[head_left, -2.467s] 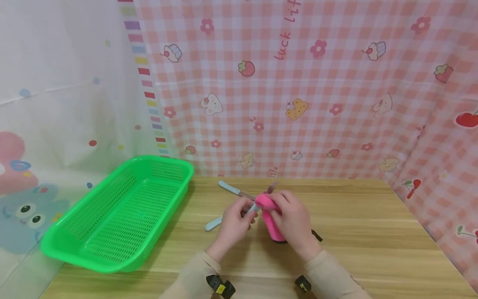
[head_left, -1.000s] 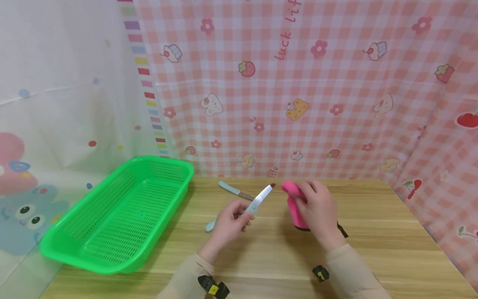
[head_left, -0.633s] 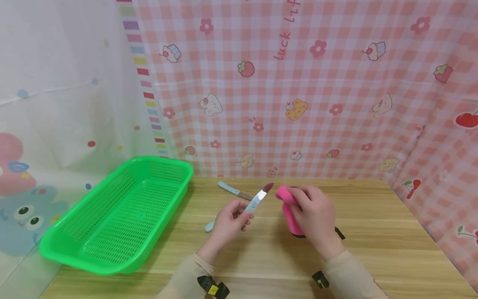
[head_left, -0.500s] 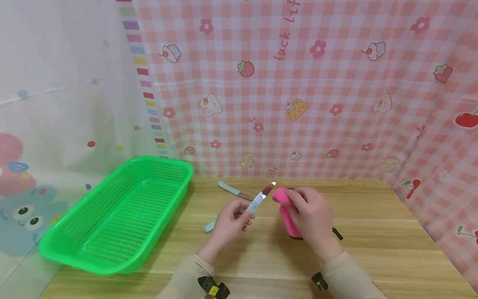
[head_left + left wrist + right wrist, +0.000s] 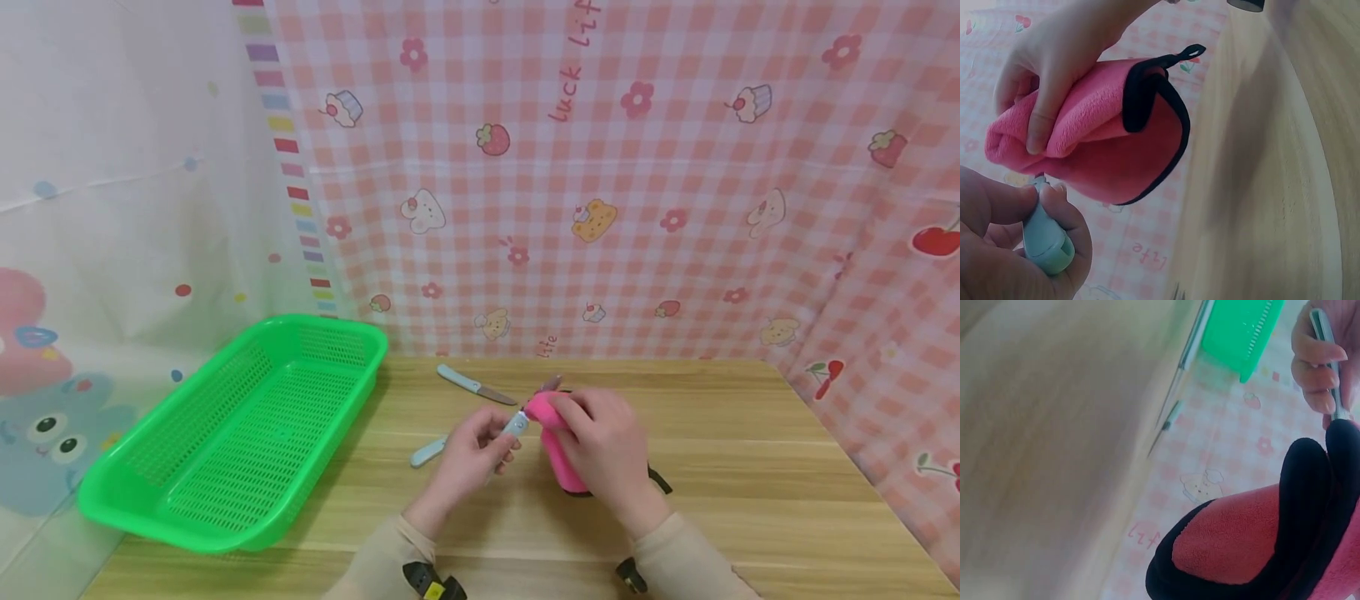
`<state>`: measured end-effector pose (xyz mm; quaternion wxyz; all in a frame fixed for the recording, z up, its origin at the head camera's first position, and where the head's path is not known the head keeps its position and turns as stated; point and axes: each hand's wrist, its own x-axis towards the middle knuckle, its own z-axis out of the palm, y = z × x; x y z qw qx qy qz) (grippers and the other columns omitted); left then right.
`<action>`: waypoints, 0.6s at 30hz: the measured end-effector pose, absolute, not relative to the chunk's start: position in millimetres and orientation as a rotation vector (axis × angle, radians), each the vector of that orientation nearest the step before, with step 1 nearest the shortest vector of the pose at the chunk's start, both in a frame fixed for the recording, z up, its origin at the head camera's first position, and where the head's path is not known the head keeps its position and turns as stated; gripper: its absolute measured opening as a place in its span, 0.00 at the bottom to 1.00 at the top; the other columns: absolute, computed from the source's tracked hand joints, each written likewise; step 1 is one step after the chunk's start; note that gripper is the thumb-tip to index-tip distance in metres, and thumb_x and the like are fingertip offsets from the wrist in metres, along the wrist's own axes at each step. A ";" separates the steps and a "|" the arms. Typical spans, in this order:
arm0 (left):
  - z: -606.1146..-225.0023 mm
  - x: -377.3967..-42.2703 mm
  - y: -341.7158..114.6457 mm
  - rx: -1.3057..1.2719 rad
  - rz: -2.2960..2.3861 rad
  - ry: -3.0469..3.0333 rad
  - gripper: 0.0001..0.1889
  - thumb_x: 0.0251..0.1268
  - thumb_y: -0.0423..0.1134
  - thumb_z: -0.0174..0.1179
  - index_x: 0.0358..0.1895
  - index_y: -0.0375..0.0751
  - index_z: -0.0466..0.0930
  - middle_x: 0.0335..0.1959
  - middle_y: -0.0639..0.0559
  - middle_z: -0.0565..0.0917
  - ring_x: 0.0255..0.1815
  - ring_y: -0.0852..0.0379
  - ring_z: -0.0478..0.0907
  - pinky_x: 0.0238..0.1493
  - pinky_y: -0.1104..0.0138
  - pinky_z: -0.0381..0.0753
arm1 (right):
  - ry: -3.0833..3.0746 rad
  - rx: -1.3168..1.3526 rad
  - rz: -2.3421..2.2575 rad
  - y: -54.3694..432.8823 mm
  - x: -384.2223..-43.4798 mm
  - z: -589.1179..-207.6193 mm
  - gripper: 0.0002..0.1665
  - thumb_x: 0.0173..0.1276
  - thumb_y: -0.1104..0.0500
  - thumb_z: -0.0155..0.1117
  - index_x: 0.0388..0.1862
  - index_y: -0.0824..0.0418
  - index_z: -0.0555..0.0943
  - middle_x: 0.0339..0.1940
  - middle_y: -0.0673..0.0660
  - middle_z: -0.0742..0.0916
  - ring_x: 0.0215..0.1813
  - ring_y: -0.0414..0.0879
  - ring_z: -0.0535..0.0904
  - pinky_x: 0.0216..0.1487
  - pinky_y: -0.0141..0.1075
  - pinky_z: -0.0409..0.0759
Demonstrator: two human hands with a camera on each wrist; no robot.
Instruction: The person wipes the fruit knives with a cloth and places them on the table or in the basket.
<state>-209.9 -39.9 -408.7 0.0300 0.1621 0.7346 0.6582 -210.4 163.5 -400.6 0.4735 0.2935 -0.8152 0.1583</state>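
Note:
My left hand [image 5: 468, 457] grips the pale blue handle [image 5: 1047, 240] of a small knife, its blade pointing up and away to the right. My right hand [image 5: 606, 442] pinches a folded pink towel [image 5: 564, 467] with black edging around that blade. The blade's tip [image 5: 552, 382] shows beyond the fold, while its middle is hidden in the cloth. Behind my left hand lies a second knife [image 5: 459, 377] with a matching handle. A third pale blue handle [image 5: 428, 452] pokes out left of the hand, which hides the rest of it.
A green plastic basket [image 5: 372, 379] with perforated sides stands at the left of the wooden table [image 5: 750, 492]. Checked pink cloth [image 5: 525, 200] hangs behind the table and down its right side.
The right hand has come left and slightly down with the towel, which now covers the middle of the blade. At 1.0 s ago the towel was apart from it. The left hand has barely shifted.

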 end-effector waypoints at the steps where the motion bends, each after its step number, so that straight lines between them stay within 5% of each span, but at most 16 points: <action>1: -408.9 -209.6 -39.8 0.499 2.035 2.255 0.03 0.69 0.25 0.56 0.42 0.31 0.77 0.32 0.43 0.83 0.28 0.58 0.77 0.29 0.64 0.81 | -1.989 0.724 0.387 162.3 -210.7 -401.7 0.16 0.55 0.58 0.76 0.42 0.59 0.85 0.33 0.58 0.84 0.33 0.54 0.81 0.31 0.47 0.80; 18: -409.5 -207.5 -38.7 0.509 2.028 2.235 0.05 0.68 0.26 0.58 0.44 0.31 0.79 0.33 0.40 0.84 0.28 0.57 0.76 0.26 0.70 0.78 | -2.033 0.675 0.398 166.0 -216.2 -403.4 0.15 0.54 0.62 0.76 0.41 0.59 0.84 0.33 0.58 0.84 0.32 0.55 0.80 0.30 0.48 0.80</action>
